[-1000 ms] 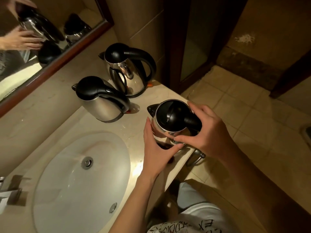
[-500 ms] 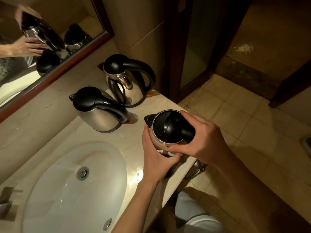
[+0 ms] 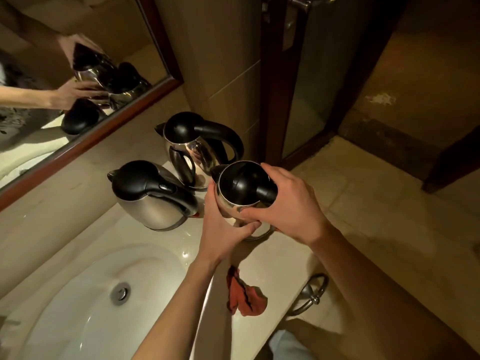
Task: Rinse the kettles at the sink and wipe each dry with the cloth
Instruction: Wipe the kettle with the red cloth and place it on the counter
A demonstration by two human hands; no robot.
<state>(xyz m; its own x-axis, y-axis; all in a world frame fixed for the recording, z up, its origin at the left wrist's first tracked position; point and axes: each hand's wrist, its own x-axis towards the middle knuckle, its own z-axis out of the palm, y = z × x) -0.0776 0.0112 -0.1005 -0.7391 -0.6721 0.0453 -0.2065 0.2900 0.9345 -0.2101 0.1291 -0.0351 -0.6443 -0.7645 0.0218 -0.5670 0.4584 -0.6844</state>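
both hands hold a steel kettle (image 3: 242,189) at frame centre, above the worktop (image 3: 262,258).
left hand (image 3: 223,224) cups its side from below, fingers curled under; right hand (image 3: 288,206) wraps the black handle from above. two more kettles (image 3: 153,196) stand left of it, behind the sink (image 3: 78,313); a red cloth (image 3: 244,294) lies lower centre.

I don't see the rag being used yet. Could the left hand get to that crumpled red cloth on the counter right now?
Probably not at once: the left hand and right hand both hold the small steel kettle with the black lid. The crumpled red cloth lies uncovered just below the left wrist, so once freed, likely yes.
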